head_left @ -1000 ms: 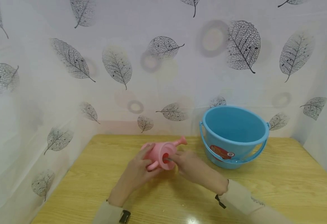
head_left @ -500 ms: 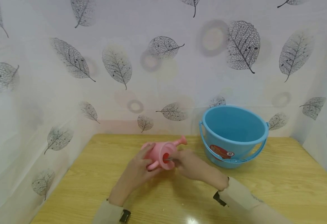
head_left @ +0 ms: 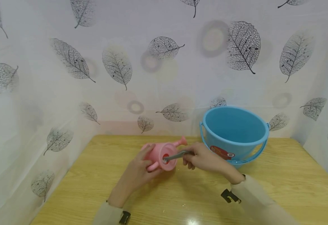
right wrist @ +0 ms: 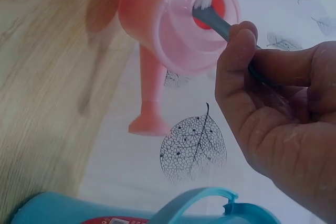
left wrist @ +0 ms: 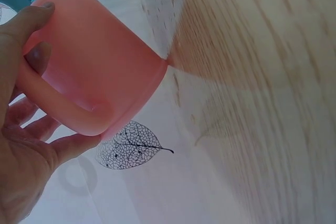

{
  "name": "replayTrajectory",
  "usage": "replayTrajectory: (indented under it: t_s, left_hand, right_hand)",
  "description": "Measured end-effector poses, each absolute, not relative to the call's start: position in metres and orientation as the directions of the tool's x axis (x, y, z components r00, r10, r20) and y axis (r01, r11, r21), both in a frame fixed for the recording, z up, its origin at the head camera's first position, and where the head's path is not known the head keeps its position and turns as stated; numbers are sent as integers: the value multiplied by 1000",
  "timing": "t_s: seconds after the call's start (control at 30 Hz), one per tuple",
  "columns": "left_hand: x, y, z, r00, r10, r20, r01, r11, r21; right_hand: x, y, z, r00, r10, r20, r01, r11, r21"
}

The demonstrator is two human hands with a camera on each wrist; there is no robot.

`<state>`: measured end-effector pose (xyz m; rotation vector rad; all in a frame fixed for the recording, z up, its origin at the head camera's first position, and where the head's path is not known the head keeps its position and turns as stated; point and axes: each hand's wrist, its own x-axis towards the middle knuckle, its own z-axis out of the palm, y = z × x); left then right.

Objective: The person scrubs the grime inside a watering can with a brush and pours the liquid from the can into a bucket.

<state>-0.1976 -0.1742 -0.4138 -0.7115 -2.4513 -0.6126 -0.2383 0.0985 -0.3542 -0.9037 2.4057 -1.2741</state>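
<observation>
A pink toy watering can (head_left: pixel 155 153) lies tilted, its round opening facing the person and its spout pointing to the back right. My left hand (head_left: pixel 136 170) grips the can around its body at the handle side, thumb and fingers spread over it in the left wrist view. In my right hand (head_left: pixel 201 157) a grey-green toothbrush (head_left: pixel 178 155) is pinched by the handle. Its white bristles (right wrist: pixel 203 1) sit at the can's inner opening, against the red inside. The handle's far end is hidden in the right palm.
A light blue bucket (head_left: pixel 235 142) with a hanging handle and red label stands at the back right, just beyond the right hand. The wood-grain table (head_left: pixel 119 150) meets a leaf-patterned wall covering (head_left: pixel 164 78) behind. Small drops lie near the front.
My right hand has drawn back to the right and up, bringing the toothbrush's head from deeper inside the can to its opening. The left hand and the can have stayed put.
</observation>
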Motion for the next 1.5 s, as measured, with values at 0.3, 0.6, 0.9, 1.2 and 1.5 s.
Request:
replayTrajectory:
  t_s: [0.3, 0.6, 0.9, 1.2, 1.5]
  left_hand:
    - [-198, -175, -415, -734, 361, 575, 586, 765, 268]
    - [-199, -175, -416, -738, 353, 575, 579, 769, 272]
    - [-201, -176, -417, -717, 362, 596, 593, 766, 248]
    - [-200, -177, -417, -738, 348, 579, 578, 769, 273]
    - [-200, -177, -416, -745, 348, 569, 576, 766, 285]
  right_hand:
    - [-239, 102, -349, -761, -648, 28, -363, 390, -846]
    - [-238, 85, -359, -769, -637, 48, -371, 384, -845]
    - [-230, 64, -370, -766, -628, 136, -423, 335, -842]
    - [-228, 55, -377, -788, -598, 144, -435, 376, -818]
    - [-234, 69, -372, -792, -604, 88, -324, 295, -899]
